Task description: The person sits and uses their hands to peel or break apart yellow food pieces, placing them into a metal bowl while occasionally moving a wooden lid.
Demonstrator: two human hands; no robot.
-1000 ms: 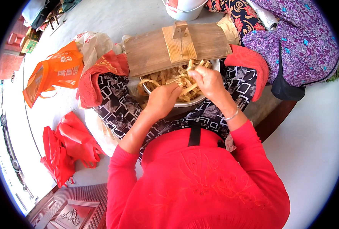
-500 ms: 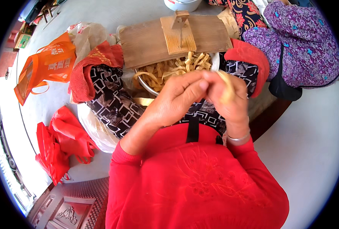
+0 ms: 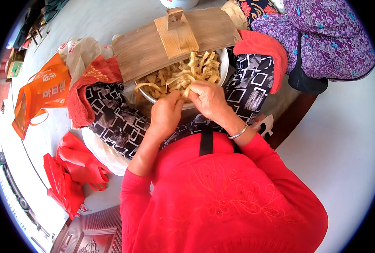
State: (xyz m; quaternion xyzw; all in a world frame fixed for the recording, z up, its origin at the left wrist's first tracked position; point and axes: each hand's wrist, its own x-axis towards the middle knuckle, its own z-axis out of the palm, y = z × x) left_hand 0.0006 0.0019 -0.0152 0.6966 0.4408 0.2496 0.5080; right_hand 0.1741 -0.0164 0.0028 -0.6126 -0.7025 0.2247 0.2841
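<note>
A metal basin (image 3: 224,69) between my knees holds a heap of tan-yellow knotted strips (image 3: 202,69), which look like bean curd skin. Over the basin's near rim my two hands almost meet. My right hand (image 3: 212,101) is closed, thumb and fingers pinching a soft yellow strip (image 3: 186,91). Close beside it, my left hand (image 3: 166,113) is closed too, its fingertips at the lower end of that strip and partly hidden. Across my lap, behind the heap, lies a wooden board (image 3: 141,48) with a lighter wooden block fixed on it.
Red towels (image 3: 265,50) cover both my knees. To the left lie an orange bag (image 3: 48,88) and a red bag (image 3: 75,162) on the pale floor. Another person in purple flowered clothes (image 3: 322,46) sits at the upper right. A carved brown panel (image 3: 96,230) stands lower left.
Both hands have come down and left to the basin's near rim, from above my lap. The strip that hung over the right hand is now between the fingertips of both.
</note>
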